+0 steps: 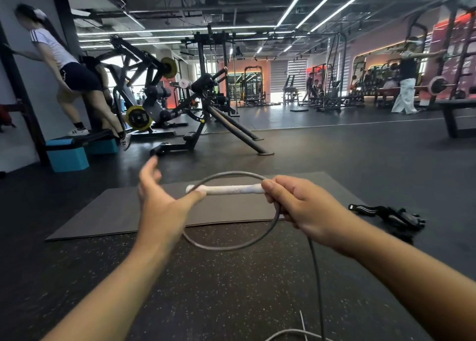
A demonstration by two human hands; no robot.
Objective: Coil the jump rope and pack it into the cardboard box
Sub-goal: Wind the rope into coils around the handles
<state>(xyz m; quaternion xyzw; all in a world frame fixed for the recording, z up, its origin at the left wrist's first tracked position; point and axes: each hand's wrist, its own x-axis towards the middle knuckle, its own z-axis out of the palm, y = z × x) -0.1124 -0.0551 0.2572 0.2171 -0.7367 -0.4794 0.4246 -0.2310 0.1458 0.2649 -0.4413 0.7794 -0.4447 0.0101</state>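
White handle [226,189] level, pointing left — right hand [306,209] fingers clamp it; left hand [159,206] fingers spread.

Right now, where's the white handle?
Head view, centre: white handle held level over the dark mat, its right end in the right hand.

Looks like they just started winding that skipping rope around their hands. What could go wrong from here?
Only one loop of the rope is formed, and the left hand is open with just the thumb near the white handle, so the loop could spring apart. The right hand pinches handle and rope together; a slip would drop both. The loose rope trailing on the floor might snag or tangle. No cardboard box is in view.
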